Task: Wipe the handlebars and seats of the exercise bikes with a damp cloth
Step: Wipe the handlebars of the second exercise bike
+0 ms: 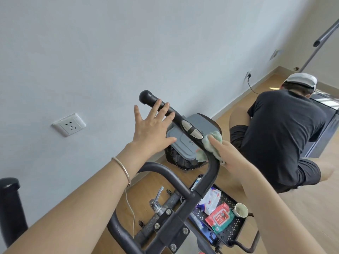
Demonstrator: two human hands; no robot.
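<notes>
Wood floor [302, 208], pale wall [91, 52]. Down near me, I cannot read the red pack [220, 217]. The black handlebar [212, 173] runs up and left, tip toward the wall. My right hand [233, 154] pins the green cloth [211, 145] midway on it, thumb on top. Farther up, my left hand [152, 125] rests on it, fingers spread.
</notes>
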